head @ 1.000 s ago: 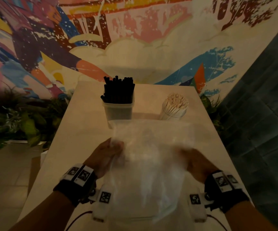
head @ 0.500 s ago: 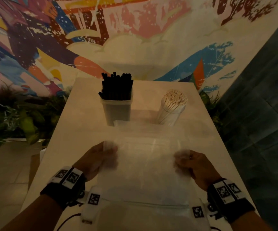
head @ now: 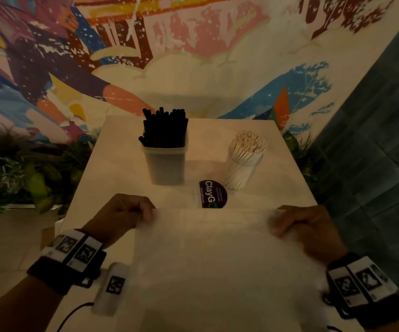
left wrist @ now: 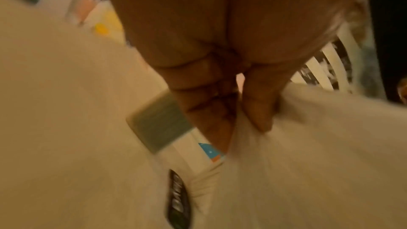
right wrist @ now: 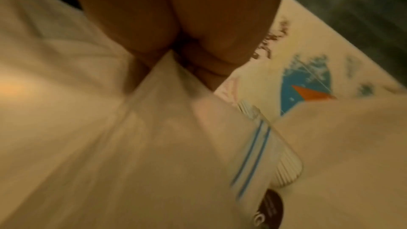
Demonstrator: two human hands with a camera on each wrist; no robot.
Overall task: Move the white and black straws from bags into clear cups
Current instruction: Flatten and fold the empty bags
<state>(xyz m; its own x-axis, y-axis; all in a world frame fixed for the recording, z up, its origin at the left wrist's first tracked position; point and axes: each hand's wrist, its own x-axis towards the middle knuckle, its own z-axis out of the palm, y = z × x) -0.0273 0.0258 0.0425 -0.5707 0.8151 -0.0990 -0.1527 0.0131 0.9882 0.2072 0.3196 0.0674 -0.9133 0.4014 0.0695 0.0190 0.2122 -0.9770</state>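
Black straws (head: 163, 130) stand in a clear square cup (head: 166, 166) at the back of the table. White straws (head: 247, 146) fill a clear round cup (head: 240, 173) to its right. I hold a clear plastic bag (head: 212, 255) stretched flat over the near table, and it looks empty. My left hand (head: 143, 214) pinches its left top corner; the fingers (left wrist: 211, 124) are curled on the film. My right hand (head: 277, 224) pinches the right top corner, with the bag (right wrist: 154, 137) pulled taut below it.
A second flat bag with a round purple sticker (head: 212, 197) lies between the cups and the held bag. The pale table (head: 112, 178) is narrow; plants (head: 26, 178) flank its left side, a mural wall stands behind, dark tiles (head: 373, 164) at right.
The bag has come down from an upright, raised position and toward me, now spread flat. Both hands moved apart and nearer. The purple sticker is now uncovered.
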